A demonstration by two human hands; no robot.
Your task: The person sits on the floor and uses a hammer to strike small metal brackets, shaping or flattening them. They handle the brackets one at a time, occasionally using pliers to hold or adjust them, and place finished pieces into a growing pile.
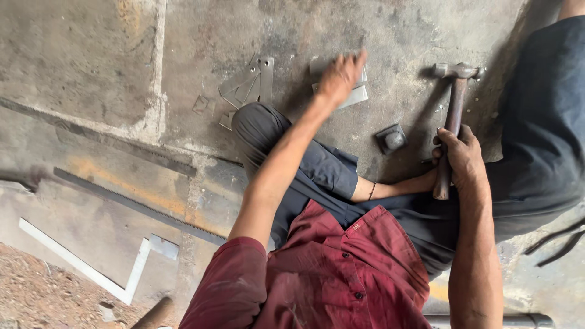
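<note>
Reaching forward, the left hand point(340, 76) is being closed on a flat metal piece point(356, 94); the hammer point(452, 116) is being gripped upright by the right hand point(462, 157), striking seemingly not yet begun.

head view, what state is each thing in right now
hammer: gripped by the handle, head resting on the floor
right hand: closed round the hammer handle
left hand: reaching onto the metal plates
metal strips: lying loose on the floor
square block: sitting untouched
</note>
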